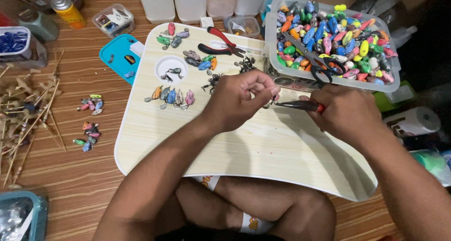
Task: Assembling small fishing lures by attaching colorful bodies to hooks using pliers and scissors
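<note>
Gripping is confirmed on both sides: the right hand [346, 113] is closing round the red handles of a pair of slim dark-nosed pliers [300, 105], whose tip is pointing left, and the left hand [237, 100] is pinching a tiny dark metal piece [273, 100] between fingertips, right at the plier tip. What that piece is cannot be told; it is too small. Both hands are working just above the middle of the pale wood-grain lap table with white edging [263, 152], which is lying over the person's crossed legs on the brown plank floor [80, 170].

Sitting at the table's far right corner is a clear plastic tub [300, 79] heaped with small painted lure bodies in many colours [336, 34]; black-handled scissors [324, 65] are resting against its near side. Lying at the table's far edge are red-and-black handled pliers [221, 43]. A row of painted lures [171, 97] is lying left of the left hand, with more near the round cup recess [171, 69]. A small heap of dark metal fittings [245, 64] is sitting beyond the left hand. On the floor at left, two clusters of lures [89, 119] are lying beside a bundle of thin wooden sticks [28, 114].
</note>
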